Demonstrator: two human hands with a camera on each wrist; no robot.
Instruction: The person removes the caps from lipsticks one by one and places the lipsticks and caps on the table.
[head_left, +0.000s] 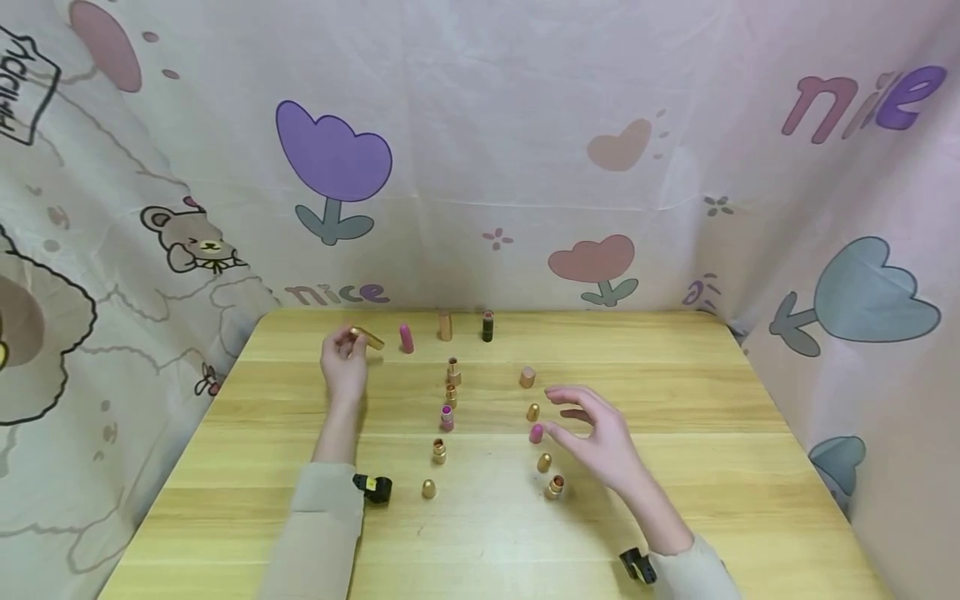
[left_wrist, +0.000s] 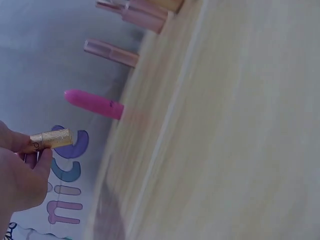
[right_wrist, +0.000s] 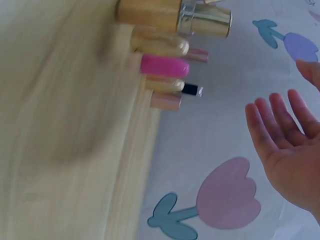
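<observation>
plainly, left of frame centre, our left hand [head_left: 347, 362] pinches the gold tube [head_left: 369, 338], long axis slanting down-right toward the pink tube [head_left: 407, 339]; our right hand [head_left: 600, 433], farther off, hangs empty.

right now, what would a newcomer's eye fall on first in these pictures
Probably the big purple flower printed on the pale cloth behind the table. Next might come the gold tube pinched in the left hand near the table's far left corner, with a bright pink tube standing just to its right. The right hand, holding nothing, hovers over the table's right half.
</observation>
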